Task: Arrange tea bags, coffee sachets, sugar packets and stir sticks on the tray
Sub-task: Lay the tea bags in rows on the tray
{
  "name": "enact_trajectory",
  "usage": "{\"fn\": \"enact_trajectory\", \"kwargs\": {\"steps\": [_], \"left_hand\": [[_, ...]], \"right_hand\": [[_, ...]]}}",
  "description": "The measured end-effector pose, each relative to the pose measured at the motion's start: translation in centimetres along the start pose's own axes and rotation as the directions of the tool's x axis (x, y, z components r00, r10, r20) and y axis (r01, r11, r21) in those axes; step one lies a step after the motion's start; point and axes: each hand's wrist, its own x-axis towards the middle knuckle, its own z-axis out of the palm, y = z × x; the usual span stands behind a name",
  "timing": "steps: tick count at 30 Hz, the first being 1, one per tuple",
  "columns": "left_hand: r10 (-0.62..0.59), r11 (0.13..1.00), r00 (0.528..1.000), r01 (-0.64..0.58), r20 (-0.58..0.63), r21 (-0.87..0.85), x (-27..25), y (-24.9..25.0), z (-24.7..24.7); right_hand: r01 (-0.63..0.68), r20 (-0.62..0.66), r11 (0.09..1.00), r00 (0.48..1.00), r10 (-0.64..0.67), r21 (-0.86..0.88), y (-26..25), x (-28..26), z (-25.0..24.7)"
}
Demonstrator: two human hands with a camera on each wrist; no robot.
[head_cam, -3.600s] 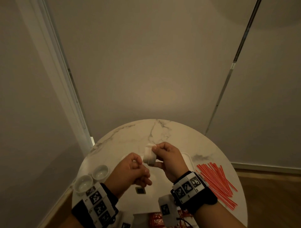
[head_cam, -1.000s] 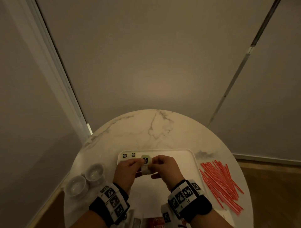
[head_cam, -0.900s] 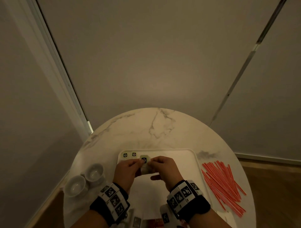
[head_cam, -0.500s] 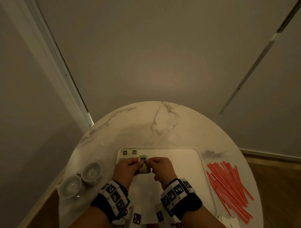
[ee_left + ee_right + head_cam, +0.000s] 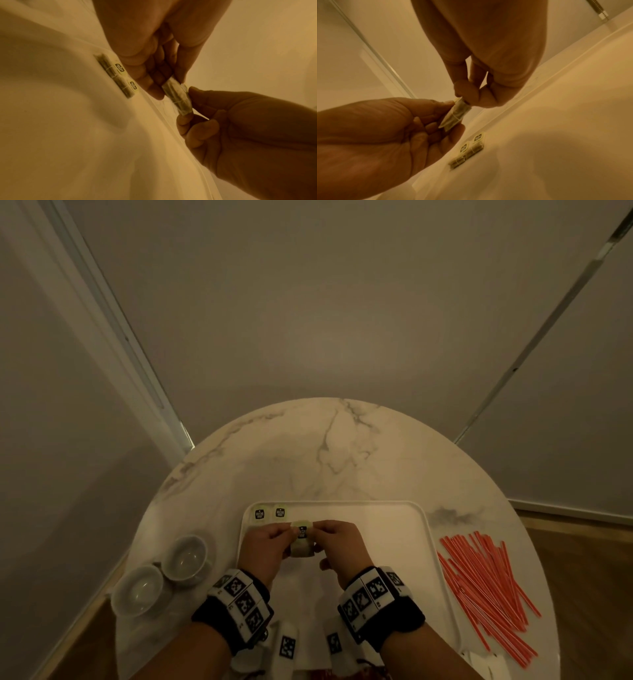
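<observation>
Round marble table [image 5: 329, 446], cut off at 6 o'clock. White tray [image 5: 387, 529] at centre, its near edge hidden by both wrists. Red stir sticks [image 5: 486, 587] lie loose at 3 o'clock; two small bowls [image 5: 164, 573] touch at 9 o'clock. Left hand [image 5: 265, 546] and right hand [image 5: 340, 546] both pinch one tea bag [image 5: 302, 542] between thumb and fingertips, apparently just above the tray. Two tea bags [image 5: 270, 514] lie side by side at the tray's 11 o'clock corner. Packets [image 5: 287, 645] at 6 o'clock are largely hidden.
</observation>
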Motion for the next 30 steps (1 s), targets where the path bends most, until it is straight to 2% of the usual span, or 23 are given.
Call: {"fn": "enact_trajectory", "kwargs": {"steps": [5,10,13,16,19,25,30], "left_hand": [[-0.023,1.000,1.000,0.023,0.016,0.016,0.6,-0.4,0.1],[-0.083,0.994,0.996,0.083,0.009,0.078,0.9,-1.3,-0.5],[-0.052,0.979,0.998,0.055,-0.019,0.195,0.9,-1.7,-1.1],[0.082,0.904,0.997,-0.076,0.004,0.421,1.1,-1.7,-1.8],[0.222,0.759,0.972,-0.225,0.083,0.611,1.6,-1.8,-2.2],[0.228,0.677,0.965,-0.253,0.129,0.692,2.0,-2.5,-2.6],[0.211,0.650,0.963,-0.266,0.167,0.712,2.1,-3.0,-2.8]], "right_hand": [[-0.006,-0.033,1.000,0.999,0.005,-0.019,0.2,1.4,0.1],[-0.073,-0.108,0.992,0.992,0.063,-0.098,0.7,4.6,0.7],[-0.087,-0.139,0.977,0.988,0.061,-0.192,1.1,6.1,1.5],[-0.083,-0.176,0.958,0.984,0.035,-0.276,1.2,7.0,2.0],[-0.077,-0.203,0.938,0.979,0.008,-0.339,1.1,7.4,2.1],[-0.095,-0.240,0.922,0.971,0.002,-0.375,1.1,7.7,2.8],[-0.086,-0.256,0.911,0.966,-0.022,-0.404,1.1,7.9,3.2]]}}
